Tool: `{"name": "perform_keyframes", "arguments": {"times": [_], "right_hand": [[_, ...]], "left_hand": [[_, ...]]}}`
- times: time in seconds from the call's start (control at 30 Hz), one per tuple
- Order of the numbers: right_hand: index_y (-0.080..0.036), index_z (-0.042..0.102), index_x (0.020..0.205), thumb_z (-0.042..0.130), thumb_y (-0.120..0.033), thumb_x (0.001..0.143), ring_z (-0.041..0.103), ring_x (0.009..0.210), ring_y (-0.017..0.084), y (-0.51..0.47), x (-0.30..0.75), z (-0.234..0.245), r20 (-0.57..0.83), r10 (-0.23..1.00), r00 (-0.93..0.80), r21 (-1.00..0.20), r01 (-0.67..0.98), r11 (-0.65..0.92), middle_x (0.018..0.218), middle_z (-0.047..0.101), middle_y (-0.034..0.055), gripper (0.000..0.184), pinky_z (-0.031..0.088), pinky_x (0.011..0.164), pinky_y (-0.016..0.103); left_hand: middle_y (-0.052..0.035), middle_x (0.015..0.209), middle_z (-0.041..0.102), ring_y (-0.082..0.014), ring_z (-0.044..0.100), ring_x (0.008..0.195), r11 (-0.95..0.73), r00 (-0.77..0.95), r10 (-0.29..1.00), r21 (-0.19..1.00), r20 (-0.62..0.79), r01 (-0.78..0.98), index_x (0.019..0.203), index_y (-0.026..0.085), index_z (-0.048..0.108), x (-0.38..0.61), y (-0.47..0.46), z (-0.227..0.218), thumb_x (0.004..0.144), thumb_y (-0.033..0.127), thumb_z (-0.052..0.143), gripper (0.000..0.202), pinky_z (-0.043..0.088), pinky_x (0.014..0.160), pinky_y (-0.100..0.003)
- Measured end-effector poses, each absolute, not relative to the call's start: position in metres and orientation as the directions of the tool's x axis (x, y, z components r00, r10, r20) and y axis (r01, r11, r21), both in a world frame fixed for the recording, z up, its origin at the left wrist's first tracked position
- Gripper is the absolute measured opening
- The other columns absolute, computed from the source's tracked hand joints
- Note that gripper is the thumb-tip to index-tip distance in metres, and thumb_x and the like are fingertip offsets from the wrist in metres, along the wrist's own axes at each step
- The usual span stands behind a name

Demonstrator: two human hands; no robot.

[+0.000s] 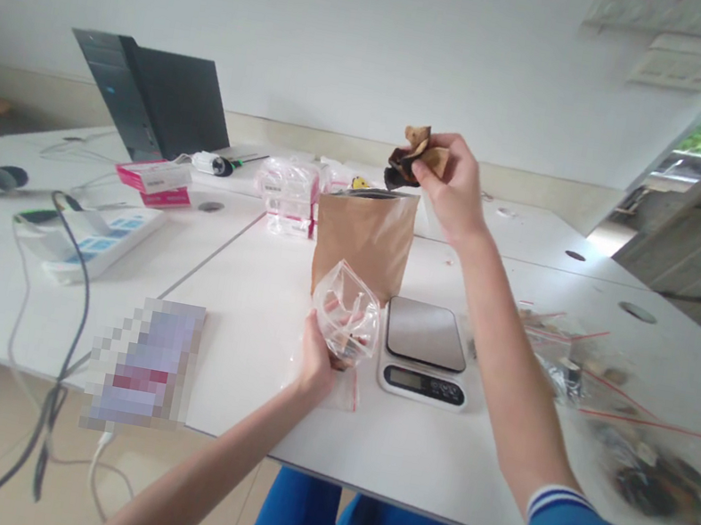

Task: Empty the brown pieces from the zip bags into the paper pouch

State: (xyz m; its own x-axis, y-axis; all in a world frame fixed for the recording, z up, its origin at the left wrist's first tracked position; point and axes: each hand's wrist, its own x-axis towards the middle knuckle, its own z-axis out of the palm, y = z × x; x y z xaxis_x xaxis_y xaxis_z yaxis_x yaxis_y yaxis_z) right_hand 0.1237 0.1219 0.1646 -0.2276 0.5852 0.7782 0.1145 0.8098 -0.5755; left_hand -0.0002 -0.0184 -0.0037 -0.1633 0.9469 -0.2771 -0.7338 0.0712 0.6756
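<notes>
My right hand [452, 181] is raised, pinching a small bunch of dried, curled pieces [412, 161], tan on some sides and nearly black on others. Just below it stands a brown paper bag [366, 229], upright with its top open and dark contents at the rim. My left hand [320, 361] is wrapped round a clear plastic zip bag [349, 307] whose mouth gapes upward; a little dark matter shows at its bottom. Another flat clear bag seems to lie under that hand. Right of the zip bag sits a white kitchen scale [427, 335] with a bare metal plate.
Filled zip bags of dried pieces [651, 483] lie on the right of the white table. Pink-and-white packs [288, 193] stand behind the paper bag. On the left are a power strip [103, 241], cables, pink boxes [158, 179], a black computer tower [148, 100] and a blurred-out flat item [153, 363].
</notes>
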Motion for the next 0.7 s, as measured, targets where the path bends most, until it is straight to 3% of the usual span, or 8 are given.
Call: {"name": "perform_keyframes", "arguments": {"times": [0.13, 0.3, 0.57, 0.7], "right_hand": [[-0.023, 0.051, 0.104, 0.053, -0.031, 0.087, 0.061, 0.1, 0.019, 0.13, 0.116, 0.161, 0.784, 0.539, -0.307, -0.461, 0.292, 0.838, 0.102, 0.066, 0.0043, 0.019, 0.046, 0.091, 0.036], [-0.021, 0.05, 0.109, 0.048, -0.028, 0.089, 0.059, 0.103, 0.017, 0.121, 0.111, 0.155, 0.69, 0.628, -0.36, -0.48, 0.422, 0.769, 0.106, 0.065, 0.005, 0.021, 0.045, 0.091, 0.031], [-0.022, 0.046, 0.118, 0.044, -0.026, 0.091, 0.055, 0.113, 0.019, 0.125, 0.112, 0.171, 0.739, 0.618, -0.268, -0.466, 0.458, 0.757, 0.118, 0.059, 0.0071, 0.028, 0.042, 0.096, 0.034], [-0.019, 0.05, 0.111, 0.046, -0.017, 0.087, 0.058, 0.105, 0.018, 0.13, 0.112, 0.165, 0.678, 0.627, -0.385, -0.452, 0.455, 0.768, 0.108, 0.065, 0.0074, 0.025, 0.042, 0.093, 0.033]], "left_hand": [[-0.007, 0.077, 0.072, -0.0183, 0.06, 0.04, 0.08, -0.164, 0.942, 0.673, -0.292, -0.735, 0.118, 0.017, 0.049, 0.0, -0.018, -0.003, 0.091, 0.034, 0.028, 0.039, 0.044, 0.04, -0.028], [-0.0058, 0.075, 0.072, -0.0175, 0.06, 0.04, 0.099, -0.161, 0.933, 0.661, -0.321, -0.744, 0.118, 0.017, 0.05, 0.001, -0.02, 0.001, 0.091, 0.033, 0.028, 0.039, 0.044, 0.04, -0.027], [-0.0065, 0.075, 0.072, -0.0177, 0.061, 0.041, 0.103, -0.152, 0.934, 0.65, -0.324, -0.753, 0.119, 0.016, 0.05, 0.002, -0.02, 0.003, 0.09, 0.034, 0.029, 0.04, 0.044, 0.041, -0.027], [-0.006, 0.073, 0.071, -0.0168, 0.061, 0.041, 0.096, -0.161, 0.93, 0.643, -0.33, -0.76, 0.119, 0.015, 0.05, 0.003, -0.021, 0.004, 0.09, 0.032, 0.028, 0.039, 0.045, 0.042, -0.026]]}}
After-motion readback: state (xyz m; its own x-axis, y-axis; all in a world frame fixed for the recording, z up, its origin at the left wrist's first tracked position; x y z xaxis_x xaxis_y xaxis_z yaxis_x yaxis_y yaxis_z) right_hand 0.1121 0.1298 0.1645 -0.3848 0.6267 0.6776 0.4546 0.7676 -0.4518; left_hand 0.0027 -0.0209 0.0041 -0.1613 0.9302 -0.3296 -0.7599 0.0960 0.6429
